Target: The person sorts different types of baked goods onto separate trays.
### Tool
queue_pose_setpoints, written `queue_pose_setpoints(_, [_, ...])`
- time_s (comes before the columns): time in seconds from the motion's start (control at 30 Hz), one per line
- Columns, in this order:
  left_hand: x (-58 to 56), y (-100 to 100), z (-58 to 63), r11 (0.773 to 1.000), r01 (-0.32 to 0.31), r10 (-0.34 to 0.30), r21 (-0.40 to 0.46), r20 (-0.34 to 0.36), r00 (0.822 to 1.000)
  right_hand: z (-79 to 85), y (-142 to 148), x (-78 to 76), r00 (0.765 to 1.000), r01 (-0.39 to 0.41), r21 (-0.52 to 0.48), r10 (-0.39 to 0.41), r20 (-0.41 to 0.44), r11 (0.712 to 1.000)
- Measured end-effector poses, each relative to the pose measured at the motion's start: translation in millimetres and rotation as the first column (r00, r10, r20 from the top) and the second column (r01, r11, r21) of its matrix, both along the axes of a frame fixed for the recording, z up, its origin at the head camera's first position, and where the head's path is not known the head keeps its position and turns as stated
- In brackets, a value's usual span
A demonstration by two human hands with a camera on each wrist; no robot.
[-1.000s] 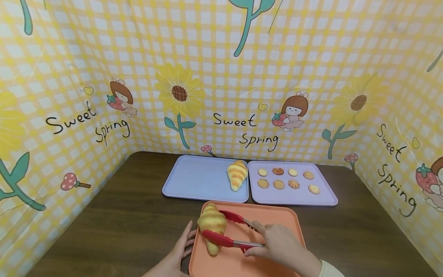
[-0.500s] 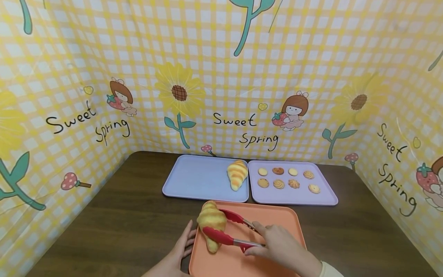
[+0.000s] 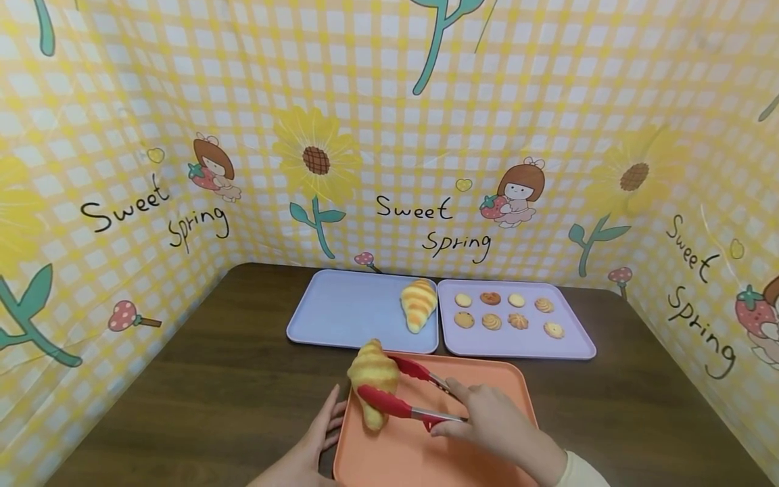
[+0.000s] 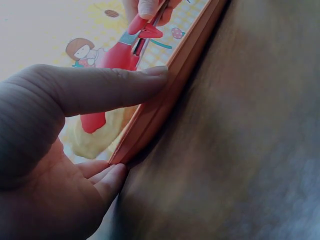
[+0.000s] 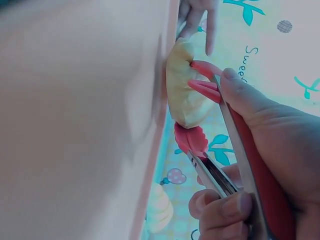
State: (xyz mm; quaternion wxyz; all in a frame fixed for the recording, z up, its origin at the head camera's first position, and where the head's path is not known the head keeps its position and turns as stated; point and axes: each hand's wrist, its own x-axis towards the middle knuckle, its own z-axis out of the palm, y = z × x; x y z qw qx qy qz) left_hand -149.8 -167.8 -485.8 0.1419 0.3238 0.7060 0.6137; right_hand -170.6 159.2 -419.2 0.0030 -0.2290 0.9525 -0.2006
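My right hand grips a pair of red-tipped metal tongs. Between the tong heads is a golden-brown toy croissant, over the left edge of the orange tray. In the head view its far tip overlaps the blue tray's front rim. The right wrist view shows fingers curled round the tong handles, the red heads on either side of the croissant. My left hand rests at the orange tray's left side. In the left wrist view its thumb and fingertips touch the tray rim.
Behind the orange tray lie a blue tray with a striped croissant at its right end, and a lilac tray bearing several small cookies. A checked cloth surrounds the dark wooden table.
In the head view the croissant and tong heads have shifted upward, and the croissant's far tip now overlaps the blue tray. My left hand stays at the tray's edge.
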Motion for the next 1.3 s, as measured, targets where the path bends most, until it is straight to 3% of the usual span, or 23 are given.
queue_pose_setpoints(0.3, [1.9, 1.1, -2.6, 0.998, 0.003, -0.003, 0.065, 0.000, 1.000, 10.0, 0.1, -12.2, 0.999, 0.000, -0.041, -0.002, -0.034, 0.999])
queue_pose_setpoints(0.5, [1.9, 1.4, -4.0, 0.997, 0.003, 0.001, 0.075, -0.050, 0.999, 9.0, -1.6, -23.5, 0.998, 0.034, -0.031, -0.035, -0.057, 0.999])
queue_pose_setpoints(0.7, [1.8, 1.4, -3.3, 0.997, 0.005, -0.005, 0.082, -0.005, 1.000, 9.1, -5.4, -36.1, 0.992, 0.062, -0.017, -0.064, -0.110, 0.998])
queue_pose_setpoints(0.93, [1.5, 1.2, -2.7, 0.998, 0.005, -0.004, 0.058, -0.011, 1.000, 12.2, -10.3, -49.6, 0.994, 0.081, -0.029, -0.083, -0.074, 0.996])
queue_pose_setpoints(1.3, [0.2, 0.3, -2.2, 0.999, 0.016, -0.018, 0.044, 0.044, 0.999, 8.1, -14.9, -70.8, 0.990, 0.106, -0.055, -0.111, -0.089, 0.993])
